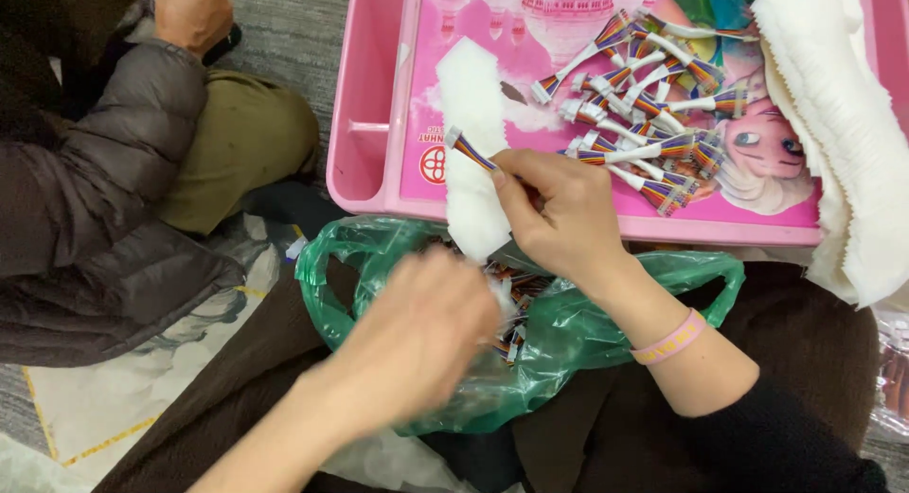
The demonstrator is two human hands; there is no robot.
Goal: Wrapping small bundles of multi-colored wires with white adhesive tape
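Roughly a dozen wrapped cable bundles [644,124] lie beyond my fingers; right hand [559,214] pinches a rainbow ribbon cable [471,152] against white foam strip [473,161]; left hand [426,332], blurred, grip unclear, over bag of unwrapped cables [559,332].

A pink tray [371,143] bears a cartoon print, rainbow-striped cables [644,114] wear white sleeves, and the bag [578,332] is green.

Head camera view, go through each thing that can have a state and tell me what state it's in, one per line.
Right hand: closed, pinching a cable piece and a white strip.
Left hand: blurred, at the bag's mouth; grip unclear.
Cable piece: held, one end sticking out.
White strip: hanging over the tray's edge.
Green plastic bag: open, cable pieces inside.
Pink tray: holds a pile of wrapped cable pieces.
White cloth: draped over the tray's right side.
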